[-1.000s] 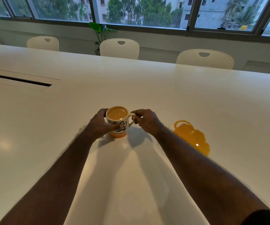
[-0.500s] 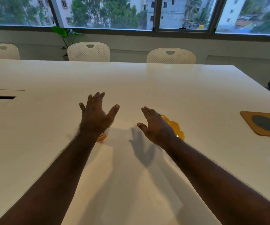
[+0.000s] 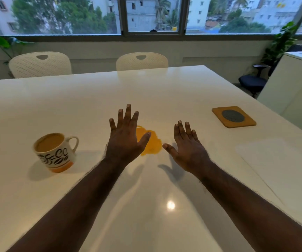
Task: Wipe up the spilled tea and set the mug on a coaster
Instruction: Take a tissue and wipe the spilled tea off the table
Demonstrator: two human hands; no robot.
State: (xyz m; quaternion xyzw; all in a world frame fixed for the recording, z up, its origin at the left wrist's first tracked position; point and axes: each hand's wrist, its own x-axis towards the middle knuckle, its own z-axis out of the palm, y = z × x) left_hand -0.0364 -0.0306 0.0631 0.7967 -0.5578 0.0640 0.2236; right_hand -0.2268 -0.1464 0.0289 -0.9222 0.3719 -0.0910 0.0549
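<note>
**Fingers spread above the spill, nothing in hand**

The fingers point(image 3: 128, 113) of the left hand point(image 3: 124, 140) are straight and spread apart, and they hold nothing; those of the right hand point(image 3: 186, 148) are also straight, a little closer together, and equally empty. Both palms face down over the white bench point(image 3: 92, 99), probably because the person is between two steps.

The spilled tea point(image 3: 151, 144) is an orange puddle between the two hands, and the left thumb partly covers it. The mug point(image 3: 55, 151), full of milky tea, stands well apart on the left with its handle pointing toward the puddle. The coaster point(image 3: 233, 116), a brown square with a dark round pad, lies far on the right near the bench edge, so the mug must travel across the spill to reach it.

A pale flat sheet point(image 3: 273, 157) lies on the right, near the edge; I cannot tell if it is a wiping cloth. In my judgement the wiping is not yet begun.
</note>
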